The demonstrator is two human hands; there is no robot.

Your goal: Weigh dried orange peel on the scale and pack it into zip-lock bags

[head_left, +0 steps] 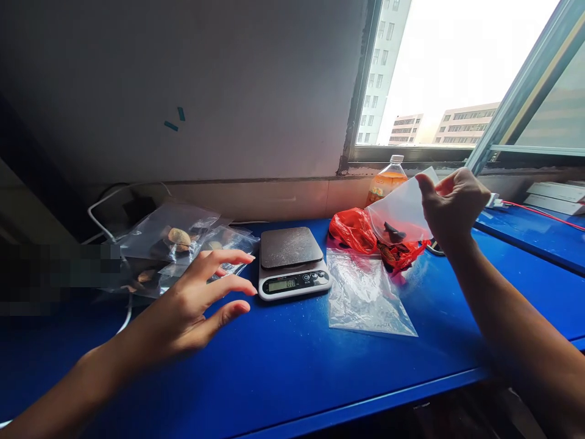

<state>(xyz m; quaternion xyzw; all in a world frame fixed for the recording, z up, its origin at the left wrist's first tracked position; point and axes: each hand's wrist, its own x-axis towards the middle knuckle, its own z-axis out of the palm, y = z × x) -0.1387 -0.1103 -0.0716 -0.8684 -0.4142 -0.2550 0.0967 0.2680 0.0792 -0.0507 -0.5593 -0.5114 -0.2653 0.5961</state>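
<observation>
My left hand (201, 299) hovers left of a digital kitchen scale (291, 247), fingers apart and nothing in them. The scale's dark platform carries only pale specks, and its display is lit. Raised at the right, my right hand (454, 201) pinches a translucent white sheet (404, 207) that hangs tilted to the left. A dark flat piece (393, 233) shows at the sheet's lower part; whether it lies on or behind it, I cannot tell. Below are a crumpled red plastic bag (351, 228) with dark brown pieces in its opening and a flat clear plastic bag (368, 299).
Clear bags (159, 228) holding brownish pieces lie at the left, by a white cable (98, 213). An orange drink bottle (388, 180) stands against the wall under the window. White boxes (555, 198) and a red cable (543, 210) are at right on the blue table (283, 366).
</observation>
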